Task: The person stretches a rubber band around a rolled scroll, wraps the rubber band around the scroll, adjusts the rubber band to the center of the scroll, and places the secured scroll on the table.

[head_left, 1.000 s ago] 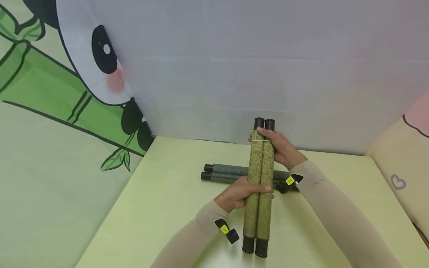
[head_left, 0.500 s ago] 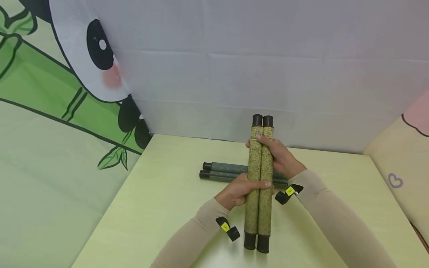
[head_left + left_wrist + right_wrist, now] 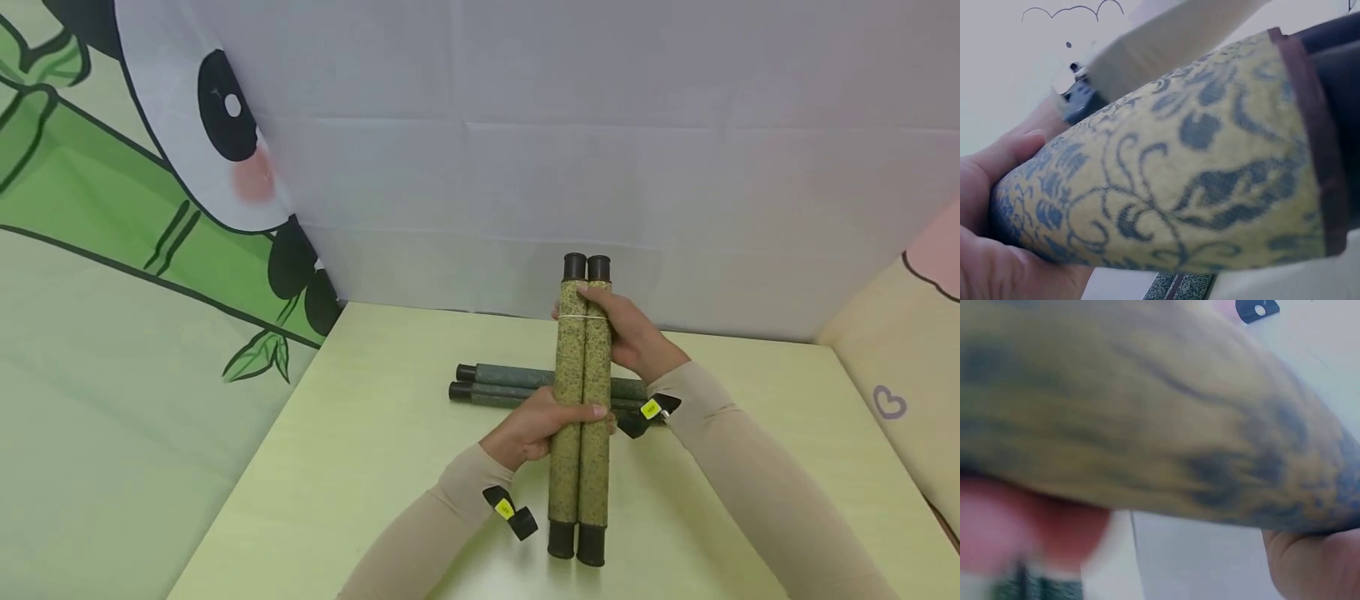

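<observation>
head view: left hand [image 3: 528,425] grips two yellow scrolls [image 3: 581,475] at mid-length; right hand [image 3: 633,333] holds them toward twelve o'clock, by a thin band [image 3: 573,317]. the yellow scrolls point twelve to six above the table [image 3: 375,467], between four and five o'clock of centre. behind, green scrolls [image 3: 517,377] lie nine to three.

Yellow rolls [image 3: 570,358]: dark-blue floral scrollwork, near-black caps [image 3: 574,267]
Green rolls [image 3: 513,377]: muted grey-green, patterned, black ends [image 3: 461,391]
Bench [image 3: 337,467]: pale yellow
Sleeves [image 3: 750,467]: beige
Bamboo print [image 3: 112,179], 10 o'clock: green, black outlines
</observation>
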